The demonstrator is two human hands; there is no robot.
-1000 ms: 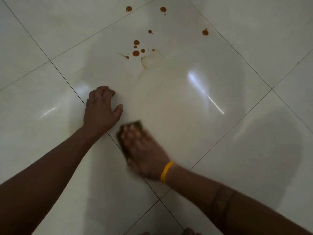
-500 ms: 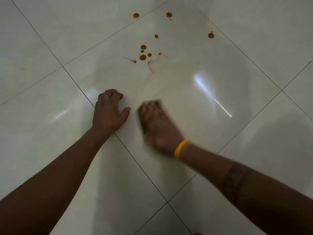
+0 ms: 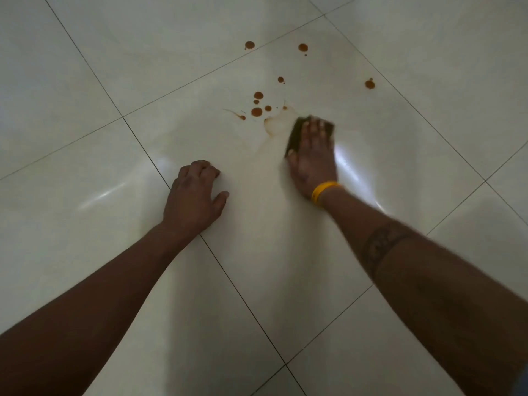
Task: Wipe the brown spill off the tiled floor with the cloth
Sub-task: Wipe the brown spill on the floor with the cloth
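Brown drops of the spill (image 3: 257, 111) dot the pale tiled floor (image 3: 143, 67) at the upper middle, with a faint smeared patch just right of them. My right hand (image 3: 313, 157), with a yellow band on its wrist, presses flat on a dark folded cloth (image 3: 295, 132) at the smear's right edge. Only the cloth's left and far edges show past the fingers. My left hand (image 3: 194, 195) rests on the floor to the left, fingers curled, holding nothing.
More brown drops lie farther out: two (image 3: 249, 45) near the tile joint and one (image 3: 369, 84) to the right. Dark grout lines cross the glossy floor, and bright glare streaks lie beside both hands.
My right hand has slid the cloth forward and to the right, from near my left hand up to the smear by the drops. My left hand has stayed planted.
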